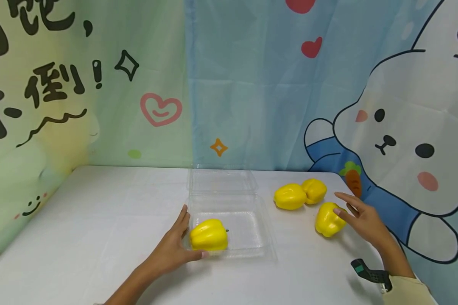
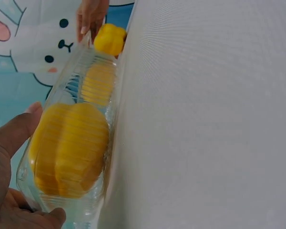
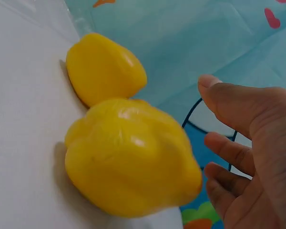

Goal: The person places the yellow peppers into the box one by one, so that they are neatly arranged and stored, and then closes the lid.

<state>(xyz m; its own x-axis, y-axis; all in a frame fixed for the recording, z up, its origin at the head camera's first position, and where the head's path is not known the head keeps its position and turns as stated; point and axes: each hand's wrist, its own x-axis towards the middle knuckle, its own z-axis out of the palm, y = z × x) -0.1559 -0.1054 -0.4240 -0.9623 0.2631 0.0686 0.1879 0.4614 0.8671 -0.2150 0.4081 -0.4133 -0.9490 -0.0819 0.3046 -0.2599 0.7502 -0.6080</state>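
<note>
Pepper in container, three peppers rightward

A staged tabletop set, the kind of room unclear: a white table stands before creased cloth printed with a cartoon rabbit, hearts and lettering

Plain yellow over all four peppers. Clear and colourless in box. Plain white across table. Pale yellow-green, then light blue, over backdrop, printed with black lettering, red hearts, orange star, white rabbit in blue, orange carrot topped green. Cream on sleeve. Black, patched green, on wrist strap.
</note>
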